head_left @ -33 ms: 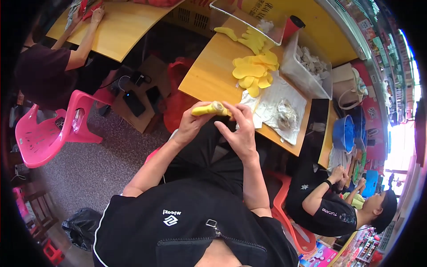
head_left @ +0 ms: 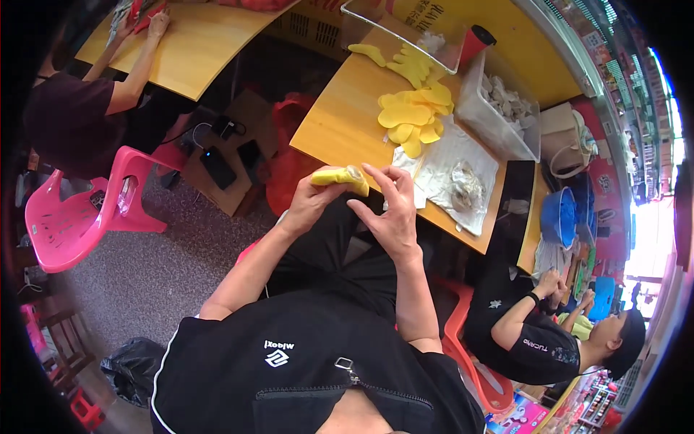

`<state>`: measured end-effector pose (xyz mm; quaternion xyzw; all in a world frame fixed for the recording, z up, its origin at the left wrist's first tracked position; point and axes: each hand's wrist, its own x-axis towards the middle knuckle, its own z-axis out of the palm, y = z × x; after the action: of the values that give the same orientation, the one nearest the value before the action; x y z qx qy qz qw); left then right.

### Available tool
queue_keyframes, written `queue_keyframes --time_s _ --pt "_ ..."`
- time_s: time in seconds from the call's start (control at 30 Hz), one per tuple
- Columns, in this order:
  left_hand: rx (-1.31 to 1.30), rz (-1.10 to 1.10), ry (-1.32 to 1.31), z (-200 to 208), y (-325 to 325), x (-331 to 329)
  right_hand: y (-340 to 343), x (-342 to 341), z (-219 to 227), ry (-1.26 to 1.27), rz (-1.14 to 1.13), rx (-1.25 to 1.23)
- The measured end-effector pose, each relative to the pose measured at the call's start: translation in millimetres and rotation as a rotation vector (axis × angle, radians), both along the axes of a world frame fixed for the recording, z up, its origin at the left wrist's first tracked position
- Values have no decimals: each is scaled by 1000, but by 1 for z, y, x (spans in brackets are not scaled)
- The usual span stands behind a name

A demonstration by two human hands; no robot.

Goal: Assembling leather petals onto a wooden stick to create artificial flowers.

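Above my lap, my left hand [head_left: 309, 202] is closed round a small yellow tube-like piece [head_left: 334, 176] that looks like soft fabric and has a whitish right end. The kind of piece cannot be made out. Just to the right of that end, my right hand [head_left: 392, 210] is raised with thumb and fingers apart, holding nothing visible. Beyond my hands, on the wooden table [head_left: 334, 105], lies a pile of flat, rounded yellow pieces [head_left: 412, 114]. Next to it a white cloth [head_left: 450, 163] carries a clear plastic bag [head_left: 468, 186] with pale contents.
A clear bin [head_left: 499, 108] of crumpled whitish material stands at the table's right side, near an upturned-looking clear box [head_left: 405, 32]. A co-worker [head_left: 538, 333] sits at right, another [head_left: 79, 108] at upper left. A pink chair [head_left: 94, 210] stands left, a blue bucket [head_left: 558, 217] right.
The whitish end of the yellow piece has tilted slightly, and my right fingertips have shifted a little. My left hand keeps its hold.
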<state>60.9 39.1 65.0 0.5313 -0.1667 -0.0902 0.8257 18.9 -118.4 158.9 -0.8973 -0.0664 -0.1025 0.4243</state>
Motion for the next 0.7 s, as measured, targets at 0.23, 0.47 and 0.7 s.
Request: queue_keyframes --time_s 0.23,0.47,0.7 --pt "-329 -274 421 9 3 0 -2 4 -24 -131 82 66" --pt "-335 -158 509 2 8 4 3 25 -31 -109 -107 132" --pt "-81 -152 610 -18 25 -6 -13 94 -54 -450 -292 60"
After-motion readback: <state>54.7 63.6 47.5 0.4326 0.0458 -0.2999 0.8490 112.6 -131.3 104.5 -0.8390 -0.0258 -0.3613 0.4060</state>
